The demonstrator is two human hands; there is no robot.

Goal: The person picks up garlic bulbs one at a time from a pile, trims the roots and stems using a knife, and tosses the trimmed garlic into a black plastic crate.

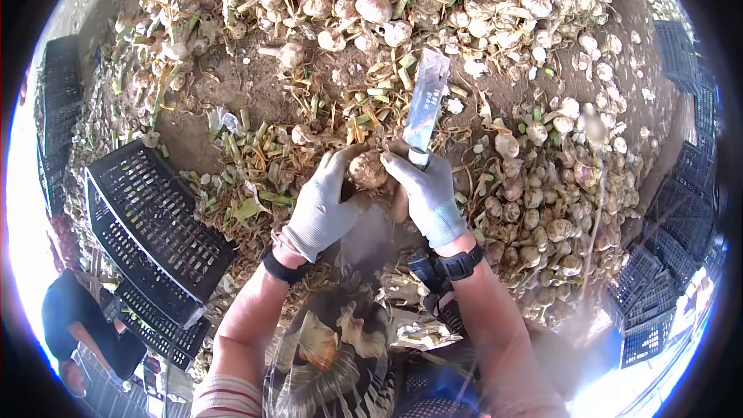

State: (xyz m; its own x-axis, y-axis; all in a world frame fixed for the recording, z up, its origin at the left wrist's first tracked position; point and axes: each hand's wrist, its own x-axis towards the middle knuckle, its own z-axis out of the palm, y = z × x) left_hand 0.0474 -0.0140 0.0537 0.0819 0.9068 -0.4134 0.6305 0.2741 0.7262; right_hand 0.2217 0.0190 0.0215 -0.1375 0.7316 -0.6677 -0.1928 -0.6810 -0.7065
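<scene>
Both my hands wear pale work gloves and meet in front of my lap. My left hand (323, 203) is closed around a brownish garlic bulb (367, 171), its root end facing up. In my right hand (428, 190) is a knife (428, 101) with a broad, square-ended blade pointing away from me; the fingers cover most of its handle. The right thumb and fingertips also come right up to the bulb's side. Below the hands lie cut garlic stalks (267, 196) and dry leaves.
A large heap of garlic with stalks (340, 0) spreads ahead, and a pile of trimmed garlic bulbs (542, 217) lies to the right. Black plastic crates (159, 220) stand at left, with more stacked crates (646, 286) at right. Another person (85, 325) is at lower left.
</scene>
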